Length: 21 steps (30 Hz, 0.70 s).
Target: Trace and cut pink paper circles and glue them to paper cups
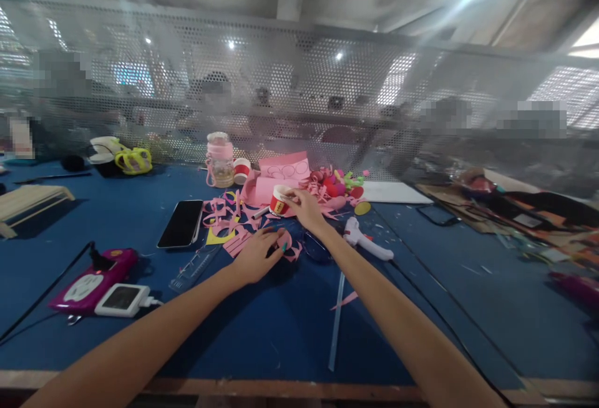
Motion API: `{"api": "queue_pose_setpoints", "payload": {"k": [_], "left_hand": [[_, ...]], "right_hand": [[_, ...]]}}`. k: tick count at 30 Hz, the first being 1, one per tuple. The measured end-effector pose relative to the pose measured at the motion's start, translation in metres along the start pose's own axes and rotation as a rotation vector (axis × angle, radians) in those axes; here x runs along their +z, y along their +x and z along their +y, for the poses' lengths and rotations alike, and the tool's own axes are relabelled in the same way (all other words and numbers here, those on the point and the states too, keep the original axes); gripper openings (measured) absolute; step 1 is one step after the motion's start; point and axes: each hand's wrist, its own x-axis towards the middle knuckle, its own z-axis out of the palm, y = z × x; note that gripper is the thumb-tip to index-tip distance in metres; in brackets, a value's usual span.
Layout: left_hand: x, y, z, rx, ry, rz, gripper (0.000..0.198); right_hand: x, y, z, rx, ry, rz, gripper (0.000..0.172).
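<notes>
My right hand (pixel 304 208) grips a small red-and-white paper cup (pixel 279 202) by its upper side, fingers at the rim. Nearer me, my left hand (pixel 257 256) has its thumb and fingers around a small pink paper piece (pixel 283 238), partly hidden by the fingers. Pink paper scraps (pixel 218 211) are scattered around both hands, with a yellow cut-out (pixel 219 235) among them. Behind the held cup lies a pink sheet with drawn circles (pixel 286 171). A white glue gun (pixel 367 241) rests to the right of my right wrist.
On the left are a phone (pixel 181 224), a clear ruler (pixel 194 269) and a purple power strip (pixel 96 280) with a white charger (pixel 122 300). A bottle (pixel 219 160) and a second cup (pixel 241 171) stand by the perforated screen (pixel 299 83). A glue stick (pixel 336 324) lies in front.
</notes>
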Motion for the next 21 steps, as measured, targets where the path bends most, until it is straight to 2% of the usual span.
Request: {"api": "queue_pose_setpoints", "payload": {"k": [3, 7, 11, 14, 16, 19, 21], "left_hand": [[0.002, 0.002, -0.008, -0.046, 0.086, -0.008, 0.049], [0.004, 0.001, -0.009, -0.068, 0.196, -0.048, 0.05], [0.008, -0.003, -0.007, -0.085, 0.31, -0.048, 0.055], [0.01, -0.005, -0.007, -0.077, 0.354, 0.007, 0.056], [0.008, -0.004, -0.007, -0.034, 0.367, 0.062, 0.047], [-0.007, 0.002, -0.007, -0.005, 0.401, 0.205, 0.034], [-0.023, 0.007, -0.008, -0.067, 0.464, 0.309, 0.031]], "right_hand": [[0.0, -0.002, 0.0, -0.02, 0.005, -0.004, 0.027], [-0.009, -0.012, -0.001, -0.074, -0.026, 0.005, 0.037], [-0.025, -0.027, -0.002, -0.05, -0.186, 0.09, 0.036], [-0.039, -0.04, -0.005, 0.142, -0.448, 0.18, 0.039], [-0.049, -0.051, -0.007, 0.312, -0.663, 0.16, 0.048], [-0.063, -0.065, -0.003, 0.549, -0.838, 0.103, 0.052], [-0.071, -0.072, 0.007, 0.664, -0.863, 0.09, 0.053]]}}
